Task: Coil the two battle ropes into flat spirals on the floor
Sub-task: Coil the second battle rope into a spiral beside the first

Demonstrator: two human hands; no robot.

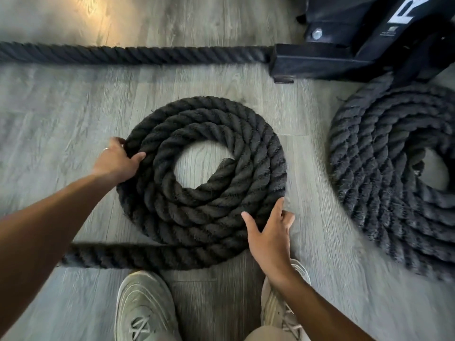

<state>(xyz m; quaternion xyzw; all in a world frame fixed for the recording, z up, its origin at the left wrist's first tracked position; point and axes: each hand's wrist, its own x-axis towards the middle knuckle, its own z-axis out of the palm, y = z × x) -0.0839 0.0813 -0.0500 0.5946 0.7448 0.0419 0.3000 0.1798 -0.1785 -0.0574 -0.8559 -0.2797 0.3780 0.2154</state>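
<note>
The left hand (115, 161) grips the outer turn of the centre coil (204, 178); the right hand (268, 232) lies open against its near edge. The finished coil (394, 168) sits right (blurred, probably flat). The tail (123, 255) runs left: pulled slack, the turns could spread or ride up.

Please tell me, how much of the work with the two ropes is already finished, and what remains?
Done, apparently: the coil on the right lies wound by the black frame, though partly out of view. In hand: the middle coil has several turns; the left hand holds its outer edge and the right hand rests open against it. Left: the loose tail leading off to the left must be wound on.
</note>
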